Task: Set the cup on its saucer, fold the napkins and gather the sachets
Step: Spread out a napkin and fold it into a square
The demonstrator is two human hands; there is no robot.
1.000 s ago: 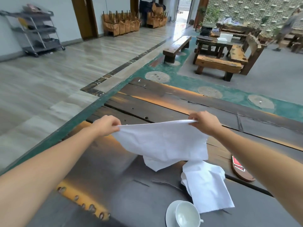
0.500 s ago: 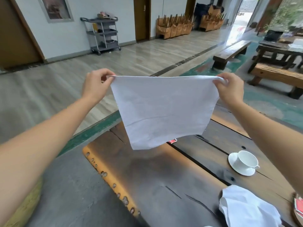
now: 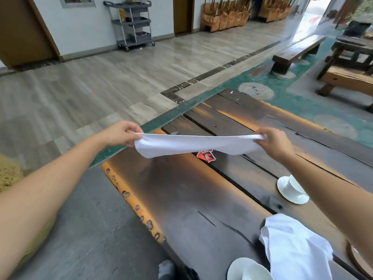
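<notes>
I hold a white napkin (image 3: 193, 144) stretched flat and low over the dark wooden table (image 3: 181, 199). My left hand (image 3: 121, 133) pinches its left corner and my right hand (image 3: 274, 141) pinches its right corner. Red sachets (image 3: 205, 155) lie on the table just under the napkin's near edge. A second white napkin (image 3: 294, 245) lies crumpled at the lower right. A white cup on its saucer (image 3: 290, 190) stands at the right, partly hidden by my right forearm. Another white cup and saucer (image 3: 248, 269) sit at the bottom edge.
A small wooden tray (image 3: 359, 259) shows at the far lower right edge. The table's left edge (image 3: 131, 199) drops to a grey floor. Wooden benches (image 3: 296, 51) stand beyond the table and a grey cart (image 3: 133, 23) stands by the far wall.
The napkin was held up hanging in front of me half a second ago; both hands have lowered it and tipped it nearly flat over the table. The red sachets now show beneath it.
</notes>
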